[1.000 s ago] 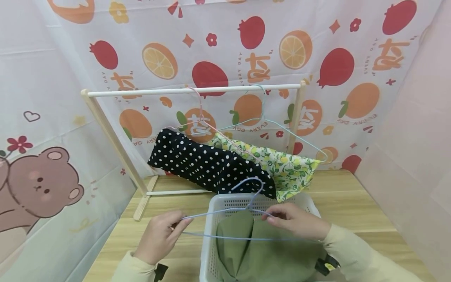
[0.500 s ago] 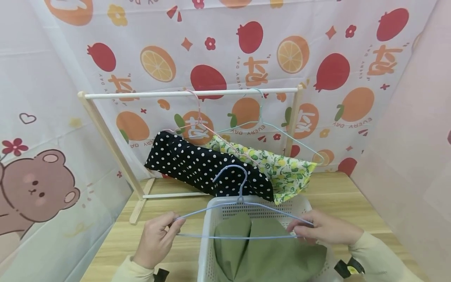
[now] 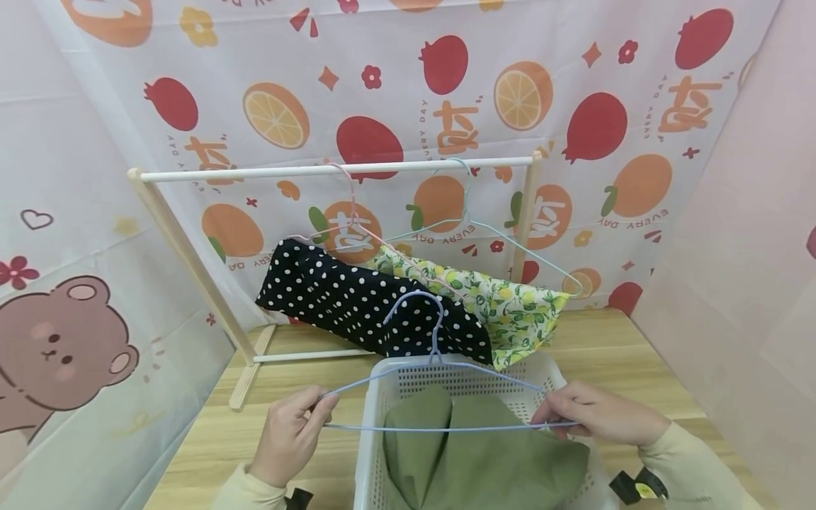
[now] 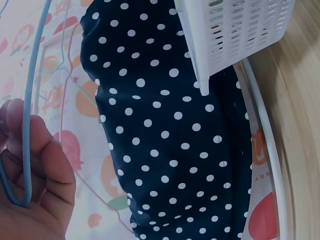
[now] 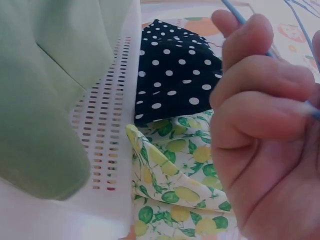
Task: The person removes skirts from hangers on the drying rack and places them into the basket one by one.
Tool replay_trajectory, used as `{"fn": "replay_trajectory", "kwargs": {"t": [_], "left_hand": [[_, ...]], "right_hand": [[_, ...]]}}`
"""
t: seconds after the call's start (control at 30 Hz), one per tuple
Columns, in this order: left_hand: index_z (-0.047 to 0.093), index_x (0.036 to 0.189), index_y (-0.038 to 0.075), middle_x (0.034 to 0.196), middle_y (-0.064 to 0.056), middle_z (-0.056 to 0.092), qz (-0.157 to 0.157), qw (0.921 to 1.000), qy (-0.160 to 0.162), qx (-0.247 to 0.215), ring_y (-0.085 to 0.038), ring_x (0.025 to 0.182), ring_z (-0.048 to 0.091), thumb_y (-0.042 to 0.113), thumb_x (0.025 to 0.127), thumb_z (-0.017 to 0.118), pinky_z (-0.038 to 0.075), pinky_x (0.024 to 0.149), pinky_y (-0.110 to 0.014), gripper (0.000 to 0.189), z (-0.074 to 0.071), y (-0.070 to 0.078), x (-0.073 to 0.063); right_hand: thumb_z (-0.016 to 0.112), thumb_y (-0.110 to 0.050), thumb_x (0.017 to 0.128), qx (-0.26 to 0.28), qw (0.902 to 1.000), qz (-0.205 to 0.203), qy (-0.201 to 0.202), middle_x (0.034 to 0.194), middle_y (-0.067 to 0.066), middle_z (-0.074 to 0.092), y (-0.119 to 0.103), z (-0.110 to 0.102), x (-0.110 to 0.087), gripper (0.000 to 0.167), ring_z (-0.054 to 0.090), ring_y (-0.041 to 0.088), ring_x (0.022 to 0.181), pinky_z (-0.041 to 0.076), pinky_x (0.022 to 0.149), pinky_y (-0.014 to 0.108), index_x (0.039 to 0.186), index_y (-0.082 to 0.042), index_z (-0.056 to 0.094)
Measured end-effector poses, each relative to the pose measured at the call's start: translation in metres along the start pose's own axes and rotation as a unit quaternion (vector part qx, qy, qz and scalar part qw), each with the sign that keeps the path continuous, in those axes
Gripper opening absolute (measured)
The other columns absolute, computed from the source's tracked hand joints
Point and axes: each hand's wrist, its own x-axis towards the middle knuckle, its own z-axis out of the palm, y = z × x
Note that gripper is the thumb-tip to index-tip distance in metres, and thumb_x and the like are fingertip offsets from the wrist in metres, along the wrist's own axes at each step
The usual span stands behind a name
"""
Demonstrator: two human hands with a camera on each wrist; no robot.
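A blue clothes hanger (image 3: 446, 428) is held level above the basket, its hook pointing up and away. My left hand (image 3: 290, 433) pinches its left end between thumb and fingers. At the other end my right hand (image 3: 596, 414) grips the right corner with curled fingers. Below the hanger, an olive-green cloth (image 3: 484, 460) lies in the white plastic basket (image 3: 368, 453). In the left wrist view the hanger's end (image 4: 27, 150) passes across the left hand's curled fingers. The right wrist view shows the right hand's fingers (image 5: 270, 115) bent around the blue hanger.
Behind the basket stands a rack with a white rail (image 3: 255, 172) and wooden legs. A black polka-dot cloth (image 3: 357, 297) hangs on a pink hanger (image 3: 353, 205). Behind it, a lemon-print cloth (image 3: 529, 319) hangs on a mint hanger (image 3: 523, 248). A printed curtain backs the wooden table (image 3: 204, 453).
My right hand has slid outward from near the hanger's neck to its right end. The hook has swung left and upright. The left hand keeps its grip, and the view has shifted slightly.
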Motion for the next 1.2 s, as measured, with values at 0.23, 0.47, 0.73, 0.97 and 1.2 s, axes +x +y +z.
{"fn": "replay_trajectory", "kwargs": {"t": [0.23,0.47,0.73,0.97,1.2], "left_hand": [[0.057,0.075,0.019,0.061,0.011,0.052,-0.037,0.9990,-0.010,0.023,0.001,0.052,0.044,-0.008,0.086,0.063,0.037,0.045,-0.012,0.030,-0.001,0.001,-0.001],[0.059,0.076,0.019,0.062,0.014,0.052,-0.041,0.9985,-0.003,0.034,0.002,0.052,0.045,-0.005,0.088,0.062,0.036,0.043,-0.012,0.027,-0.004,0.002,-0.001],[0.061,0.077,0.023,0.061,0.017,0.048,-0.078,0.9942,-0.036,0.064,0.003,0.047,0.036,0.002,0.089,0.065,0.031,0.040,-0.012,0.025,-0.013,0.002,-0.005],[0.070,0.099,0.010,0.080,0.013,0.063,-0.146,0.9763,-0.038,0.155,-0.005,0.072,0.059,0.014,0.091,0.066,0.052,0.058,-0.024,0.009,-0.025,0.008,-0.012],[0.055,0.128,-0.002,0.121,-0.013,0.061,-0.126,0.9717,-0.010,0.199,-0.006,0.061,0.049,0.013,0.086,0.072,0.049,0.081,-0.044,0.048,-0.033,0.015,-0.016]], "right_hand": [[0.027,0.006,0.102,-0.055,0.9961,-0.059,0.036,0.070,0.011,0.065,0.001,-0.003,0.003,0.045,0.047,0.005,0.050,0.040,0.038,0.022,0.100,-0.010,0.068],[0.032,0.007,0.101,-0.097,0.9885,-0.085,0.078,0.074,0.002,0.068,-0.006,0.000,0.003,0.040,0.059,0.018,0.055,0.049,0.043,0.026,0.093,-0.013,0.065],[0.033,0.008,0.101,-0.122,0.9830,-0.096,0.098,0.073,-0.002,0.066,-0.013,0.000,0.004,0.038,0.061,0.011,0.058,0.049,0.044,0.026,0.092,-0.013,0.064],[0.034,0.009,0.100,-0.137,0.9787,-0.095,0.119,0.071,-0.001,0.062,-0.021,-0.005,0.004,0.037,0.056,0.009,0.056,0.047,0.044,0.025,0.090,-0.012,0.063],[0.036,0.002,0.102,-0.172,0.9684,-0.078,0.163,0.069,-0.005,0.061,-0.033,-0.007,0.012,0.036,0.054,0.010,0.052,0.047,0.044,0.025,0.088,-0.016,0.063]]}}
